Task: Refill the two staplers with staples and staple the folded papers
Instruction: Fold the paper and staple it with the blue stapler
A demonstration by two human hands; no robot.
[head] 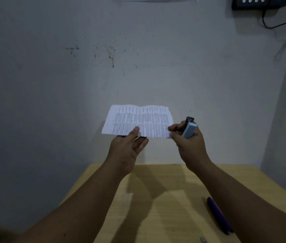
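A folded printed paper [138,121] is held up in the air in front of the wall, above the far end of the table. My left hand [127,151] pinches its lower edge with thumb on top. My right hand [190,146] grips a light blue stapler [189,129], pointing upward, with its metal tip showing above the fingers. The right thumb and forefinger also touch the paper's lower right corner. A purple stapler [218,215] lies on the table, partly hidden by my right forearm.
The yellow wooden table [156,207] sits below my arms against a grey stained wall. A small grey strip of staples [203,239] lies near the table's front. A dark device with a cable [260,3] hangs at the top right of the wall.
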